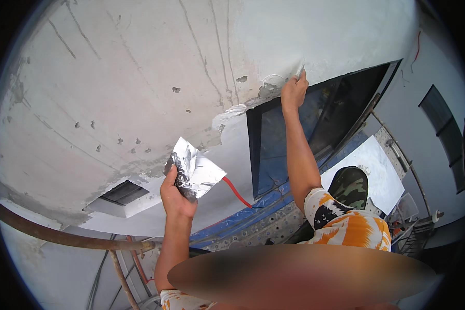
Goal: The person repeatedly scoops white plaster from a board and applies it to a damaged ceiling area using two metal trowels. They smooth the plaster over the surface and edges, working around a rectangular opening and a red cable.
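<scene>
My right hand (294, 94) is raised to the wall above the dark window. It is closed round a putty knife (301, 68), whose thin blade lies at the wall near a patch of fresh white putty. Most of the knife's handle is hidden in the fingers. Lower and to the left, my left hand (179, 200) grips a silver metal plate (205, 177) by its edge, away from the wall. White putty is heaped and smeared on the plate. The wall (155, 62) is grey and pitted on the left, smoother and whiter at upper right.
A dark-framed window (274, 150) is set below the right hand. A red hose (236, 192) sticks out from the wall behind the plate. Rusty scaffold poles (62, 235) cross at lower left and right. A white board (382, 165) lies beside my camouflage-clad knee (350, 188), above perforated metal planks (263, 227).
</scene>
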`<state>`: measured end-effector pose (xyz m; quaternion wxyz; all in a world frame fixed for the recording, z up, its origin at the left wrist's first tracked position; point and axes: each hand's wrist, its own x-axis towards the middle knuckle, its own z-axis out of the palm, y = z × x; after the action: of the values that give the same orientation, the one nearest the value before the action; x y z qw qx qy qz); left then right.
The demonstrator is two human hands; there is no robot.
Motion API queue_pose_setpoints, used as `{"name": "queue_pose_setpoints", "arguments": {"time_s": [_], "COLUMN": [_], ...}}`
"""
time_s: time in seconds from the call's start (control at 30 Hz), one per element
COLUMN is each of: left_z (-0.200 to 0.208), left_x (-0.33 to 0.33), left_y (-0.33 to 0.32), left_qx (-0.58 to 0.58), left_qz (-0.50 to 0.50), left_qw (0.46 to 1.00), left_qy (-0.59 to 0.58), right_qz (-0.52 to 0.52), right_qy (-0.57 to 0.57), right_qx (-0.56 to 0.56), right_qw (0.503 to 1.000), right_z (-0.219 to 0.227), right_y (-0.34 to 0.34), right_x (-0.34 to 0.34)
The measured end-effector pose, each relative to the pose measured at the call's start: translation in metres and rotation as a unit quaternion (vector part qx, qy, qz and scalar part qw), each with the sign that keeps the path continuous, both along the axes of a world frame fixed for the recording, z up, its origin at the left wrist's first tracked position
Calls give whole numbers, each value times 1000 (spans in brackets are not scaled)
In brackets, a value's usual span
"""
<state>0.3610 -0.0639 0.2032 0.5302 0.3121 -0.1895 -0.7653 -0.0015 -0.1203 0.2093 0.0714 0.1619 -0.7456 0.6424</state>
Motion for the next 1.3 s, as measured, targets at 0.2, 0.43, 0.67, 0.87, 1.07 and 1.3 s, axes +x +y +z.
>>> {"name": "queue_pose_setpoints", "arguments": {"time_s": [0.2,0.43,0.67,0.87,1.07,1.3], "left_z": [6,-8,-10,6,10,-18], "left_x": [-7,-4,4,-1,-9,-37], "left_y": [8,-6,-2,-1,3,35], "left_qx": [-10,107,2,128,-250,-607], "left_qz": [-25,6,-34,24,161,82], "left_qw": [999,994,998,991,954,742], "left_qy": [26,10,-43,-37,39,-272], "right_qz": [28,518,720,624,591,521], "right_qy": [190,-77,324,346,-497,-654], "right_qx": [50,-116,-144,30,-141,-172], "right_qw": [980,844,597,700,620,520], "right_z": [39,12,-3,-24,-64,-53], "right_y": [-31,45,86,80,90,101], "right_x": [56,108,143,112,147,165]}}
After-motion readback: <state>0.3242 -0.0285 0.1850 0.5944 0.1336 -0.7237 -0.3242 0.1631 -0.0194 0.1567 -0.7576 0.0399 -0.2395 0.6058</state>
